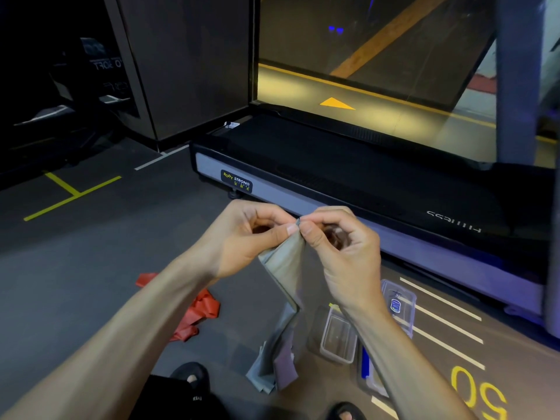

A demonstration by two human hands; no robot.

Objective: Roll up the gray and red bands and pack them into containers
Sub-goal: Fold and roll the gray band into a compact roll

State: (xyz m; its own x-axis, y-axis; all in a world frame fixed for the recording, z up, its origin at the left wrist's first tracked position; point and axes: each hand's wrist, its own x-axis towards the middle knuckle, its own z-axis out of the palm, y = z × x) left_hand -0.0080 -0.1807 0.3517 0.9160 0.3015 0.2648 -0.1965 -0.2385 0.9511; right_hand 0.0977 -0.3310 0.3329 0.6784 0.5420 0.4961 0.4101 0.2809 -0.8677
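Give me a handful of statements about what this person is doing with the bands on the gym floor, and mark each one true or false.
1. Both hands pinch the top end of the gray band. True: the left hand and right hand meet on it.
2. The red band is already rolled up. False: it lies crumpled and loose on the floor.
3. The gray band hangs down to the floor. True.
4. The red band sits inside a container. False: it is on the floor, left of the gray band.
5. A clear plastic container stands open on the floor under the right forearm. True.
6. The person kneels on a treadmill. False: it stands ahead of the hands.
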